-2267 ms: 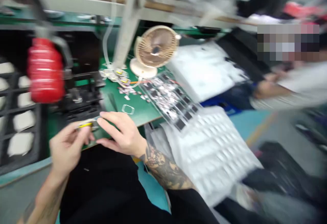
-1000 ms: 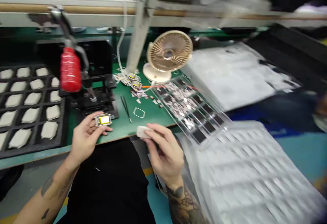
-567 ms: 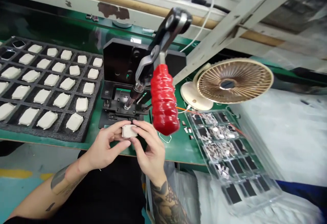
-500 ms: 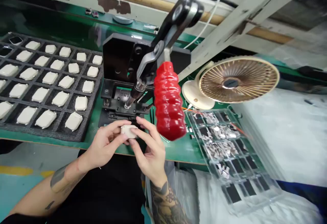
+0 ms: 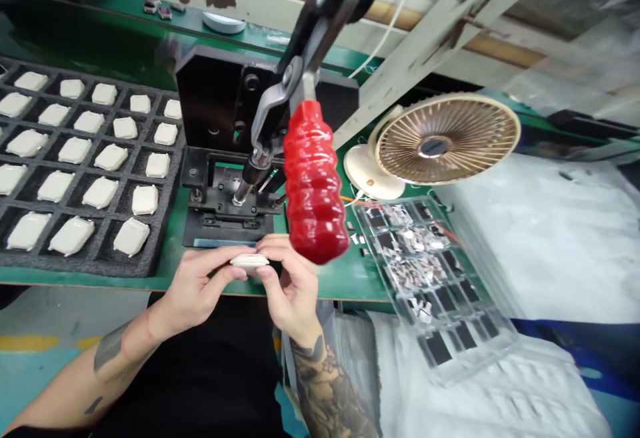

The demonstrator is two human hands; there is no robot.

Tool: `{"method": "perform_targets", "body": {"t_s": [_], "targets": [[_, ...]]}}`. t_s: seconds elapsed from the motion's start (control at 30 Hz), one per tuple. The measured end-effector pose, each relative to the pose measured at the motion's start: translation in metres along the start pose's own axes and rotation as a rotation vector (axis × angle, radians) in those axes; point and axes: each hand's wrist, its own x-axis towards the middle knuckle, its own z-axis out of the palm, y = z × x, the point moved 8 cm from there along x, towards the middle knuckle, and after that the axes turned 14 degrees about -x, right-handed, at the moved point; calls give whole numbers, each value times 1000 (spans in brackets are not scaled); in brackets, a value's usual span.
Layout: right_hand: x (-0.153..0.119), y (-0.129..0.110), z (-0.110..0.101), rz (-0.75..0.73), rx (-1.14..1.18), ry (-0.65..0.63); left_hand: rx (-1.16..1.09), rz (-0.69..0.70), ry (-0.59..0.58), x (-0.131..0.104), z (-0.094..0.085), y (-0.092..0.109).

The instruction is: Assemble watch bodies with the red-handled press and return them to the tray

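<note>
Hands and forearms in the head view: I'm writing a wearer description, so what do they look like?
The left hand and right hand are bare, with no gloves or watch showing. The left forearm has a few separate dark tattoos; the right forearm is densely tattooed. A black sleeve edge shows at lower left.

Green surface point(image 5: 345, 285), mid-frame. On it: dark foam tray point(image 5: 144, 266) at left, black press point(image 5: 215, 98) center, cream fan point(image 5: 435, 148) right of center, small scraps point(image 5: 355, 239), clear compartment box point(image 5: 464, 362) overhanging edge lower right.
</note>
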Motion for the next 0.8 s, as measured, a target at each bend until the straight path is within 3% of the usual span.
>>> {"method": "perform_targets", "body": {"t_s": [0.13,0.3,0.4,0.5,0.57,0.67,0.73,0.8], "targets": [[2,-2,0,-17,-4,-41,165,223,-8,-2,7,21],[0,-3,4,-9,-33,-48,249,293,-20,-4,9,25],[-4,-5,4,-10,-94,-58,197,208,-27,-3,8,17],[10,-10,-9,-34,-203,-30,-58,-58,-6,0,9,-3],[35,-25,-32,-134,-288,173,-250,-197,51,2,8,-13],[72,-66,-58,-469,-356,562,-442,-274,133,4,5,-19],[97,-91,-50,-687,-416,543,-516,-300,152,6,4,-21],[118,-107,-37,-794,-499,418,-548,-305,154,6,3,-22]]}}
